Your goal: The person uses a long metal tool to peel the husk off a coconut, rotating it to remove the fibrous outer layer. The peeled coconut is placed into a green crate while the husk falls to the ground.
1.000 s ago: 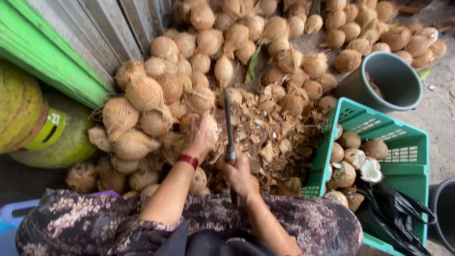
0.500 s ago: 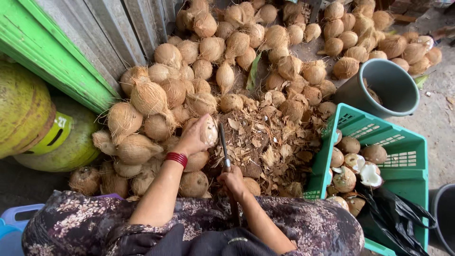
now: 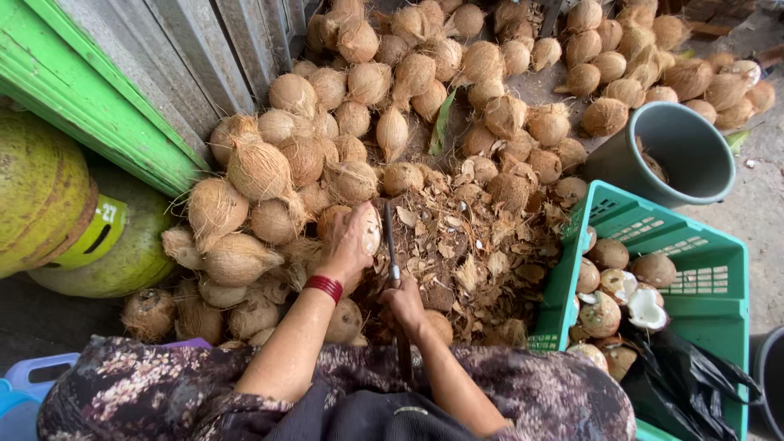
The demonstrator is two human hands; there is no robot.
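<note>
Now husking: left hand (image 3: pixel 353 245) clamped on a coconut (image 3: pixel 367 229) atop the husk scraps (image 3: pixel 457 253) on the floor, w/ right hand (image 3: pixel 406 304) gripping the knife (image 3: pixel 390 245) beside it. Next chop prob. needs a steady nut, fingers clear.

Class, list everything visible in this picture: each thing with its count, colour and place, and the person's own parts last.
Coconuts in husk: many, brown, piled along the wall.
Husk scraps: a heap, brown, centre.
Crate: one, green, right, holding peeled coconuts.
Bucket: one, grey, upper right.
Gas cylinders: two, yellow-green, left.
Black bag: one, lower right.
Blade: one, dark, centre.
Held coconut: one, pale.
Left hand: on the held coconut, red wristband.
Right hand: grips the blade.
</note>
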